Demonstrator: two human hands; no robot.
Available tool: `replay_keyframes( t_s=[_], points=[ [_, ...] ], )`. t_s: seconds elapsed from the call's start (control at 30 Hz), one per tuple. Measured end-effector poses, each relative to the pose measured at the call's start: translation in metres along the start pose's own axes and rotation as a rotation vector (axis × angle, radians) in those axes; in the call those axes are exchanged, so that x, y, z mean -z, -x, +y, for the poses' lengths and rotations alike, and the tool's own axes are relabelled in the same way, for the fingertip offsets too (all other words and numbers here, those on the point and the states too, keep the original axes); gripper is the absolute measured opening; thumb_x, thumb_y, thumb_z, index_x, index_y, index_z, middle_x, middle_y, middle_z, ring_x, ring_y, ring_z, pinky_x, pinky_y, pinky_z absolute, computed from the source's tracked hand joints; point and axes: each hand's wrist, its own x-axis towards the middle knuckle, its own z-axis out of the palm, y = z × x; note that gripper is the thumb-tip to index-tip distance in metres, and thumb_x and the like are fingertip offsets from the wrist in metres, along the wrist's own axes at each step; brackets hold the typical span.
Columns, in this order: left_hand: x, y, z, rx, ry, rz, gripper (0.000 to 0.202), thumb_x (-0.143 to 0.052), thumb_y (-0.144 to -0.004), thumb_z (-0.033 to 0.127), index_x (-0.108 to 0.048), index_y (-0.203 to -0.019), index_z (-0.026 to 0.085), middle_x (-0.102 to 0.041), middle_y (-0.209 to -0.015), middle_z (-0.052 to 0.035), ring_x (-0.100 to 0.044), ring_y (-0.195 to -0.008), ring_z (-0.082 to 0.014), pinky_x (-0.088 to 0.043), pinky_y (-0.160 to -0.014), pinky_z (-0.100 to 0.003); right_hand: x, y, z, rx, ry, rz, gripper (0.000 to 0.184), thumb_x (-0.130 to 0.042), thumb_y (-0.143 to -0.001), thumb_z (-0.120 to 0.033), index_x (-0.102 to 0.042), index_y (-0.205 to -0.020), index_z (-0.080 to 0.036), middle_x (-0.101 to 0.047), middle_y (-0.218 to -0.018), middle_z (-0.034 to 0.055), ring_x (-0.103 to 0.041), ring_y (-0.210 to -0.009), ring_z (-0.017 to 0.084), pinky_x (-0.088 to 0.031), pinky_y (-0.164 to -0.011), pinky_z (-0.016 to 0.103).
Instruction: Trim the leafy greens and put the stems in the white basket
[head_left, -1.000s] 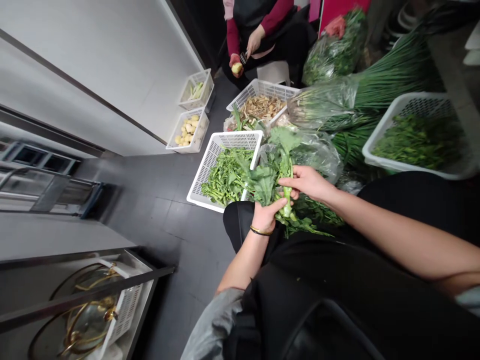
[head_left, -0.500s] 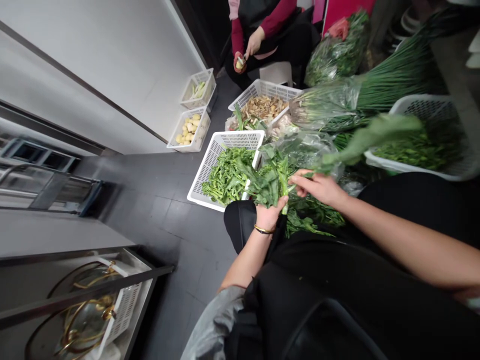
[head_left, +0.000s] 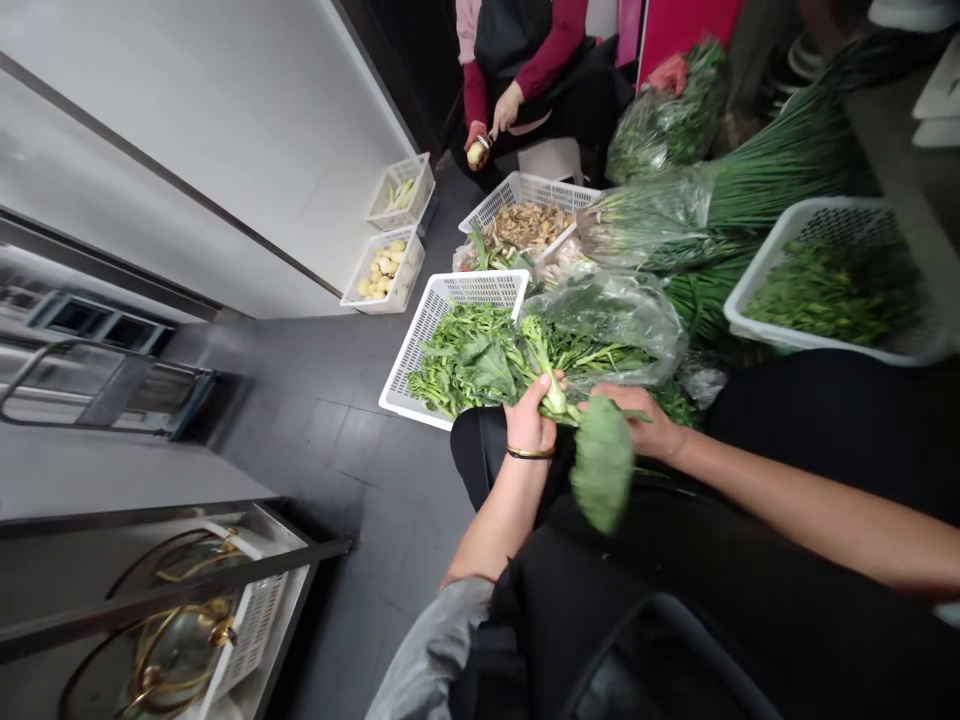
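My left hand (head_left: 531, 418) is closed round the thick pale stem of a leafy green stalk (head_left: 555, 395), whose leaves spread out over the basket side. My right hand (head_left: 643, 420) is closed at the lower end of this stalk, pinching the stem of a broad green leaf (head_left: 604, 465) that hangs down over my lap. Whether that leaf is still joined to the stalk I cannot tell. Just beyond my left hand a white basket (head_left: 409, 365) holds a heap of similar greens (head_left: 457, 360). A clear plastic bag (head_left: 645, 310) with more stalks lies beyond my right hand.
Opposite sits a person, whose hands hold a peeler (head_left: 486, 140) and a pale peeled vegetable (head_left: 477, 153). Around stand a basket of brownish pieces (head_left: 532, 228), a basket of potatoes (head_left: 381, 272), bundled long green stems (head_left: 780, 160) and another basket of greens (head_left: 832, 290). A metal shelf (head_left: 300, 560) stands lower left.
My right hand has come down and nearer my lap; the broad leaf, raised to the right before, now hangs below it. My left hand has turned the stalk, so its thick stem shows.
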Motion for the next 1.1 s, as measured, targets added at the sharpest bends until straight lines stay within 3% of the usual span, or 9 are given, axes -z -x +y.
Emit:
replay_keyframes(
  t_s=[0.17, 0.27, 0.33, 0.47, 0.63, 0.73, 0.9, 1.0, 1.1],
  points=[
    [0.015, 0.007, 0.016, -0.001, -0.061, -0.262, 0.028, -0.074, -0.057, 0.036, -0.065, -0.073, 0.015, -0.068, -0.073, -0.0053, -0.060, -0.056, -0.0135, -0.046, -0.053, -0.025, 0.040, 0.024, 0.058, -0.277, 0.125, -0.265, 0.049, -0.055, -0.077, -0.055, -0.044, -0.040, -0.025, -0.045, -0.036, 0.0021, -0.047, -0.037, 0.016, -0.039, -0.043, 0.029],
    [0.019, 0.011, 0.012, 0.035, -0.105, -0.353, 0.032, -0.073, -0.057, 0.040, -0.064, -0.076, 0.015, -0.068, -0.075, -0.0073, -0.060, -0.055, -0.0149, -0.044, -0.050, -0.026, 0.060, 0.006, 0.054, -0.355, 0.214, -0.372, 0.043, -0.072, -0.056, -0.059, -0.051, -0.046, -0.022, -0.052, -0.042, 0.0035, -0.051, -0.041, 0.017, -0.037, -0.044, 0.029],
    [0.017, 0.012, 0.009, 0.069, -0.116, -0.397, 0.034, -0.074, -0.057, 0.039, -0.064, -0.078, 0.015, -0.068, -0.076, -0.0077, -0.061, -0.055, -0.0155, -0.044, -0.050, -0.026, 0.063, -0.018, 0.027, -0.280, -0.077, -0.302, 0.042, -0.061, -0.068, -0.062, -0.063, -0.070, -0.020, -0.062, -0.059, 0.0027, -0.057, -0.050, 0.016, -0.040, -0.048, 0.027],
    [0.004, 0.016, 0.004, 0.036, -0.121, -0.369, 0.033, -0.078, -0.054, 0.036, -0.064, -0.076, 0.016, -0.068, -0.074, -0.0058, -0.064, -0.061, -0.0181, -0.049, -0.059, -0.030, 0.045, -0.062, -0.033, -0.183, -0.479, -0.218, 0.043, -0.048, -0.081, -0.056, -0.053, -0.061, -0.018, -0.057, -0.052, 0.0009, -0.051, -0.045, 0.011, -0.039, -0.047, 0.024],
    [-0.007, 0.016, -0.003, -0.212, -0.052, -0.070, 0.035, -0.080, -0.048, 0.015, -0.064, -0.079, 0.018, -0.068, -0.081, -0.0022, -0.065, -0.085, -0.0189, -0.049, -0.080, -0.030, 0.020, -0.060, -0.045, 0.195, 0.141, 0.219, 0.036, -0.046, -0.085, -0.035, -0.049, -0.054, -0.017, -0.053, -0.055, 0.0029, -0.048, -0.053, 0.012, -0.032, -0.052, 0.025],
    [0.004, 0.006, 0.005, -0.070, -0.007, -0.071, 0.021, -0.073, -0.055, 0.023, -0.064, -0.072, 0.015, -0.064, -0.069, -0.0028, -0.063, -0.069, -0.0166, -0.049, -0.072, -0.031, 0.024, -0.031, -0.027, 0.380, 0.293, 0.114, 0.034, -0.045, -0.087, -0.035, -0.054, -0.059, -0.018, -0.057, -0.060, 0.0046, -0.051, -0.057, 0.012, -0.033, -0.054, 0.026],
    [0.029, -0.005, 0.020, 0.101, 0.020, -0.367, 0.019, -0.062, -0.061, 0.031, -0.062, -0.063, 0.012, -0.055, -0.061, -0.0032, -0.052, -0.053, -0.0124, -0.044, -0.061, -0.031, 0.048, -0.004, 0.008, -0.056, 0.250, -0.492, 0.037, -0.064, -0.071, -0.051, -0.054, -0.055, -0.018, -0.053, -0.048, 0.0009, -0.046, -0.043, 0.012, -0.030, -0.044, 0.024],
    [0.026, 0.000, 0.013, 0.202, -0.004, -0.485, 0.022, -0.063, -0.059, 0.033, -0.059, -0.059, 0.012, -0.052, -0.057, -0.0040, -0.049, -0.049, -0.0119, -0.042, -0.057, -0.031, 0.052, -0.025, 0.002, -0.219, -0.155, -0.477, 0.041, -0.060, -0.071, -0.058, -0.060, -0.072, -0.017, -0.061, -0.058, 0.0024, -0.053, -0.049, 0.013, -0.037, -0.046, 0.024],
    [0.018, 0.007, 0.003, 0.252, -0.035, -0.455, 0.022, -0.065, -0.061, 0.032, -0.061, -0.064, 0.011, -0.056, -0.061, -0.0045, -0.052, -0.051, -0.0126, -0.044, -0.058, -0.031, 0.042, -0.053, -0.020, -0.250, -0.457, -0.338, 0.043, -0.053, -0.077, -0.059, -0.057, -0.070, -0.016, -0.060, -0.055, 0.0024, -0.053, -0.046, 0.013, -0.040, -0.047, 0.025]
  ],
)
